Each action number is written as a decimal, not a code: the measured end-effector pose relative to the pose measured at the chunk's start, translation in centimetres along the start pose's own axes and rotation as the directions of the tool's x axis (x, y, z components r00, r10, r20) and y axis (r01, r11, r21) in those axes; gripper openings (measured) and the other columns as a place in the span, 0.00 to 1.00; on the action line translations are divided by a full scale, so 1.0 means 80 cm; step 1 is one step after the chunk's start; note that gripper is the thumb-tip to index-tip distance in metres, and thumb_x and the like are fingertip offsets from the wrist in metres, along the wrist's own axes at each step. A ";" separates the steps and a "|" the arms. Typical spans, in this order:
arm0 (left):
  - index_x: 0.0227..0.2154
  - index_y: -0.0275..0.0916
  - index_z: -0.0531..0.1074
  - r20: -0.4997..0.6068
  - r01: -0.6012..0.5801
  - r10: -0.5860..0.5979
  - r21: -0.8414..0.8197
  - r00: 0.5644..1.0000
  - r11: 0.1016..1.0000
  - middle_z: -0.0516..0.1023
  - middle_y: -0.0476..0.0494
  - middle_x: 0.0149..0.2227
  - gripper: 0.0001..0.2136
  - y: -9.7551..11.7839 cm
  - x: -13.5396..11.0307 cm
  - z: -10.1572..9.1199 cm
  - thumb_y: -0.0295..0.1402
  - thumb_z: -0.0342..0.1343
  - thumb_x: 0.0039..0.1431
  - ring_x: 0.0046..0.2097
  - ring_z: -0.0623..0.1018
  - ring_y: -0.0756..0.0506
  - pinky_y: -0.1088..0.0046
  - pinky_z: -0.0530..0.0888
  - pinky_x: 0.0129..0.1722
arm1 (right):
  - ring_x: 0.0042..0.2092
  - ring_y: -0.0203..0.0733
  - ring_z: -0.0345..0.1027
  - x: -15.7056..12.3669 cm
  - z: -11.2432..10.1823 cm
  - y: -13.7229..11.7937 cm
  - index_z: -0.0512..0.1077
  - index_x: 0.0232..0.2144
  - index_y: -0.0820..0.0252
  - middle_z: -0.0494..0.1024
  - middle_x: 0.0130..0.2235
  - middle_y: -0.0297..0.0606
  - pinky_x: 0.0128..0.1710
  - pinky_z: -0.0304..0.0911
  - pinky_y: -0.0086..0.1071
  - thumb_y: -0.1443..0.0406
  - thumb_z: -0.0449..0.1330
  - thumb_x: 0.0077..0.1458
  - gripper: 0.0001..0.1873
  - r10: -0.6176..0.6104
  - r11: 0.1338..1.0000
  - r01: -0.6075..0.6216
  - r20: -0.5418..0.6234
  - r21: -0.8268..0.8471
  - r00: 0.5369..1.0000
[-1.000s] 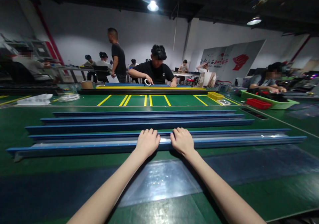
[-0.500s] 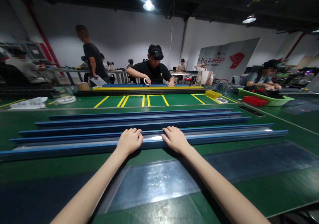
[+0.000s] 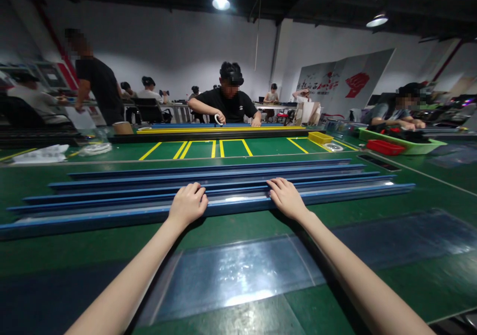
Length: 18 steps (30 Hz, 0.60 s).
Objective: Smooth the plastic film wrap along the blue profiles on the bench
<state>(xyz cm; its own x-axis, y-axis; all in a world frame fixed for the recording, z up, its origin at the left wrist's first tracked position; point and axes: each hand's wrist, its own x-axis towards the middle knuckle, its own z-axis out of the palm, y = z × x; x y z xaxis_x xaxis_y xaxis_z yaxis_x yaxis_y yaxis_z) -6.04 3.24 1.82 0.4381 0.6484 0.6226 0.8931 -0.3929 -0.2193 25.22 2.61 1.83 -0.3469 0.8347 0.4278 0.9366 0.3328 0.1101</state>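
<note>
Several long blue channel profiles lie side by side across the green table. My left hand [image 3: 188, 205] is closed over the nearest blue channel [image 3: 238, 206], left of its middle, with the fingertips hidden inside it. Right of the middle, my right hand [image 3: 287, 199] grips the same channel, fingers curled over its walls. A pale, shiny strip shows inside this channel between my hands. Behind it, a second blue channel [image 3: 130, 195] lies close, and the gap between the two is narrow. Clear plastic sheets [image 3: 238, 270] lie flat below my forearms.
Across the green table [image 3: 112, 245], a person [image 3: 227, 101] works at yellow bars [image 3: 253, 130]. To the right are a yellow tray [image 3: 319, 137], a red tray [image 3: 385, 147], a green basin [image 3: 428, 148] and a dark flat phone-like slab [image 3: 379, 163]. Another person [image 3: 99, 89] stands at far left.
The nearest channel has moved away from me, closer to the others. My right hand has shifted right along it, so my hands are farther apart. The standing person has moved left.
</note>
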 end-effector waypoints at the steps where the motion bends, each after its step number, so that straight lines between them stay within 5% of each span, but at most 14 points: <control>1: 0.33 0.36 0.72 -0.009 -0.003 0.003 0.002 1.000 1.000 0.74 0.40 0.34 0.14 0.000 0.001 0.001 0.31 0.42 0.55 0.37 0.72 0.43 0.67 0.67 0.34 | 0.54 0.46 0.52 0.002 0.003 0.000 0.62 0.52 0.65 0.66 0.52 0.43 0.52 0.49 0.37 0.64 0.40 0.58 0.23 0.007 1.000 -0.007 -0.003 -0.004 1.000; 18: 0.34 0.35 0.72 -0.079 -0.007 0.008 0.010 0.997 1.000 0.76 0.40 0.35 0.13 -0.020 0.011 0.020 0.31 0.43 0.54 0.37 0.73 0.43 0.65 0.66 0.36 | 0.51 0.42 0.57 0.025 0.020 -0.003 0.64 0.51 0.66 0.68 0.51 0.41 0.52 0.49 0.33 0.66 0.41 0.56 0.23 0.044 0.999 -0.044 0.014 -0.013 0.999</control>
<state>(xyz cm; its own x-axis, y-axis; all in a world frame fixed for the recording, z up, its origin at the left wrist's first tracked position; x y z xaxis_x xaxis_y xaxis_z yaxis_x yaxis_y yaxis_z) -6.93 5.55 1.52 0.4359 0.5914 0.6784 0.8908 -0.3910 -0.2314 24.23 4.94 1.24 -0.3061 0.8543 0.4200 0.9514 0.2904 0.1028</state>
